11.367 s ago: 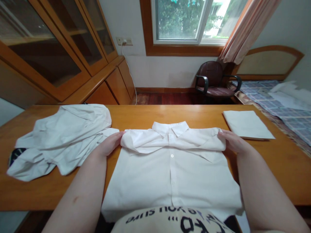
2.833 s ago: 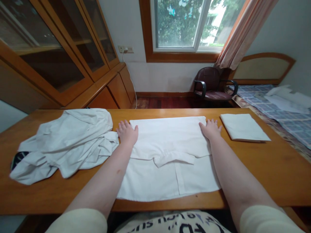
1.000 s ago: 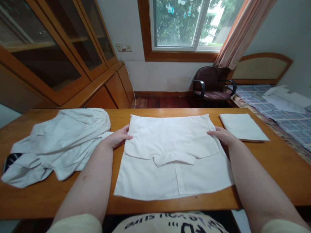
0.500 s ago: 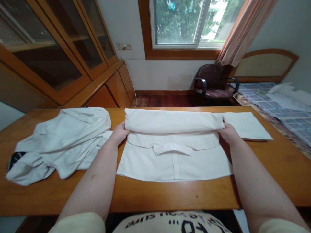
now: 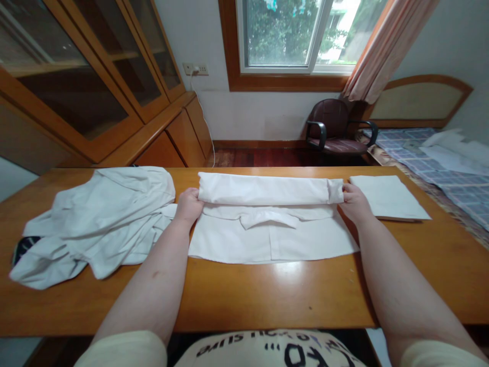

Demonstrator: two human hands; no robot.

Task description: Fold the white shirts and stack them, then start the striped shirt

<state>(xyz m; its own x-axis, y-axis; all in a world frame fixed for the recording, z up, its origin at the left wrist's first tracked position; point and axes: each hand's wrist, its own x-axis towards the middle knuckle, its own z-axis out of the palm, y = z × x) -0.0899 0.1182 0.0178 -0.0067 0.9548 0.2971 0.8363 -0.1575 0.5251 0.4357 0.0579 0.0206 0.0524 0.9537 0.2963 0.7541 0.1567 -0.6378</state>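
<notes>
A white coat (image 5: 233, 237) with a cloth strap across it lies on the wooden table (image 5: 244, 300) in front of me. Its far part is folded over into a thick flat band. My left hand (image 5: 190, 205) grips the left end of this band, its fingertips partly hidden by the cloth. At the right end, my right hand (image 5: 356, 202) is closed on the band, where the fabric bunches a little. The coat's lower edge lies flat toward me.
A crumpled white garment (image 5: 110, 224) is heaped on the table at left, with a dark object (image 5: 26, 250) partly beneath it. At right lies a folded white cloth (image 5: 389, 198). Beyond the table stand a cabinet (image 5: 153, 122), a chair (image 5: 332, 127) and a bed (image 5: 431, 153).
Both hands, still gripping the folded band, have drawn the coat away from me, so its near edge lies farther from the table's front. The right end has shifted slightly left and bunched.
</notes>
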